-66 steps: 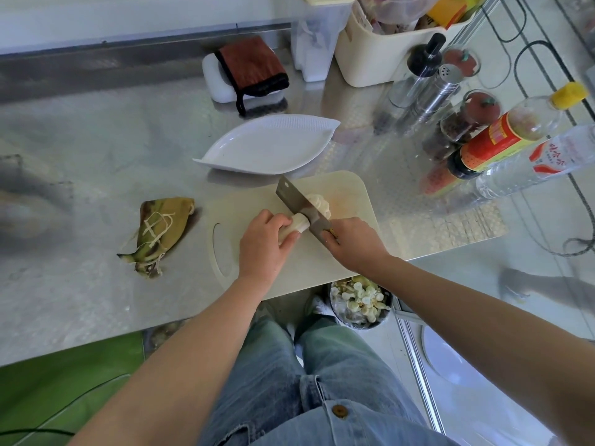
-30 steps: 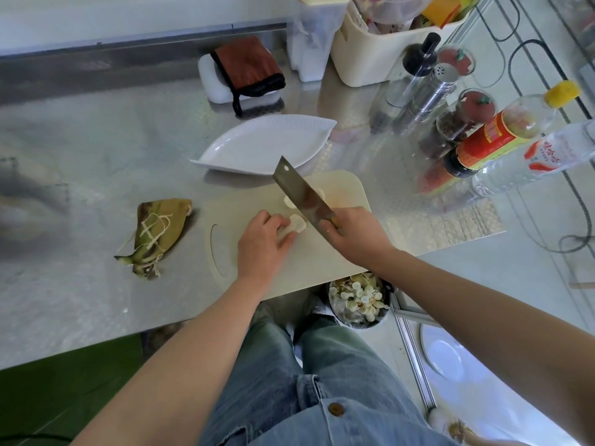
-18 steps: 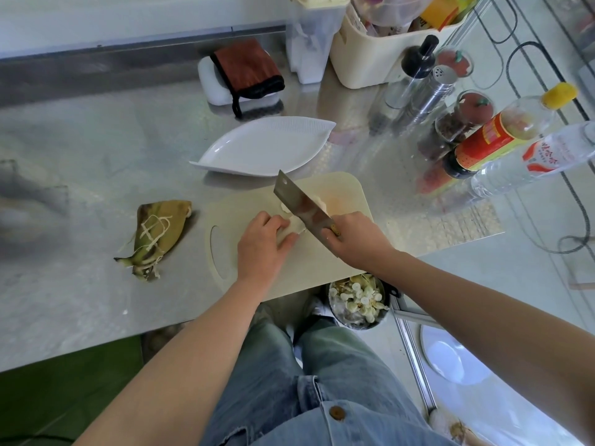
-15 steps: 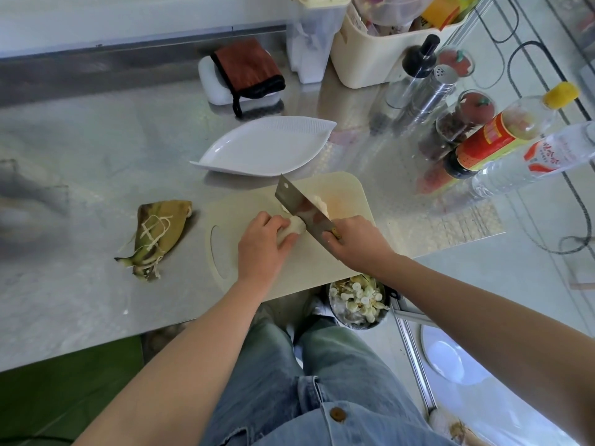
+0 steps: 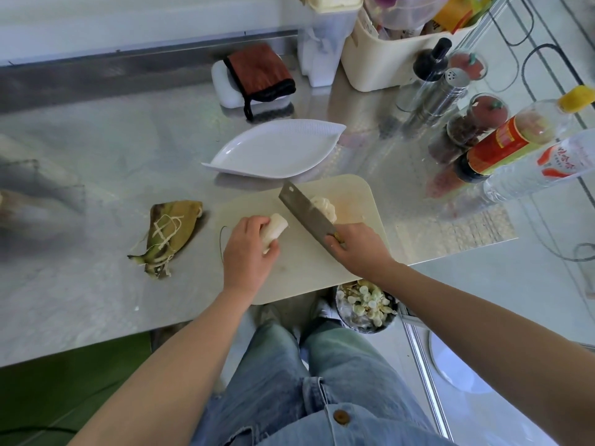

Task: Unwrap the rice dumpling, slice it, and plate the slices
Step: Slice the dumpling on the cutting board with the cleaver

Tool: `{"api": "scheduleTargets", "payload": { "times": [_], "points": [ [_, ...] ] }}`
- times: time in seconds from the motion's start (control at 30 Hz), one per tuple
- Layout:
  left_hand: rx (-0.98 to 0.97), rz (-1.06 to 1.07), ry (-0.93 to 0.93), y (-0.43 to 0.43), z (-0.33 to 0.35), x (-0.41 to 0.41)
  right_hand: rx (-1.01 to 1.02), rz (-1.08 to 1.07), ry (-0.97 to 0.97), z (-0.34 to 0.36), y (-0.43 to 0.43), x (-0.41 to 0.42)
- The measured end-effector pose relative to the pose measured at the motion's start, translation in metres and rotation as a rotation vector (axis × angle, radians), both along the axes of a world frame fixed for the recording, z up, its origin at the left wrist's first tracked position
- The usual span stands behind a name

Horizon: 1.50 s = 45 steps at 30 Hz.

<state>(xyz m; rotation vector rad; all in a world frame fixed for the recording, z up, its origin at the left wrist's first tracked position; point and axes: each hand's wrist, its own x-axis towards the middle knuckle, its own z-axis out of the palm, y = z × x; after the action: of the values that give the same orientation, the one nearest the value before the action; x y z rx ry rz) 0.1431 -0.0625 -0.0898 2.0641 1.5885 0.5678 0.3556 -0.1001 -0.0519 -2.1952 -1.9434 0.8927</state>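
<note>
Pulled left from the cleaver (image 5: 307,212), the dumpling (image 5: 273,231) sits gripped in left-hand fingers (image 5: 254,228) — right hand (image 5: 357,249) grips the handle.

1 plate (image 5: 273,152), 1 cutting board (image 5: 302,268), 1 cleaver (image 5: 306,212), 2 bottles (image 5: 515,136) (lying sideways), 1 leaf wrapper (image 5: 170,233).

Bare forearms, no sleeves showing down to either the left hand (image 5: 249,249) or the right hand (image 5: 357,249). Faded light-blue denim jeans (image 5: 306,391) on the legs, frayed at a tear on one thigh. One round brown button (image 5: 341,417) on blue denim at the lower edge.
</note>
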Motion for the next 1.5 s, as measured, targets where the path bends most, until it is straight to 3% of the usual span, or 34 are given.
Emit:
{"api": "scheduleTargets", "payload": {
  "times": [0.2,0.37,0.6,0.73,0.87,0.93,1.13,1.27,1.5],
  "points": [
    [-0.009,-0.052,0.006,-0.002,-0.001,0.021,0.039,-0.109,-0.055,0.008,-0.004,0.033],
    [-0.011,-0.052,0.022,0.002,0.000,0.025,0.005,0.013,-0.038,0.005,-0.002,0.023],
    [-0.022,-0.060,0.030,0.004,0.002,0.029,0.050,-0.130,-0.035,0.004,-0.002,0.047],
    [-0.022,-0.101,0.025,0.005,0.002,0.038,0.067,-0.065,-0.016,0.009,-0.001,0.048],
    [0.042,-0.040,0.092,0.011,0.005,0.045,0.177,-0.075,-0.036,0.016,0.001,0.041],
    [0.061,0.008,0.007,0.013,0.019,0.052,0.229,-0.078,-0.089,0.017,-0.001,0.039],
    [-0.709,0.279,-0.527,0.029,0.062,0.104,0.345,0.093,-0.253,0.019,-0.014,0.031],
    [-0.734,0.388,-0.580,0.037,0.053,0.113,0.352,0.186,-0.262,0.022,-0.018,0.033],
    [-0.809,0.442,-0.743,0.040,0.059,0.114,0.261,0.163,0.011,0.022,-0.010,0.051]
  ]
}}
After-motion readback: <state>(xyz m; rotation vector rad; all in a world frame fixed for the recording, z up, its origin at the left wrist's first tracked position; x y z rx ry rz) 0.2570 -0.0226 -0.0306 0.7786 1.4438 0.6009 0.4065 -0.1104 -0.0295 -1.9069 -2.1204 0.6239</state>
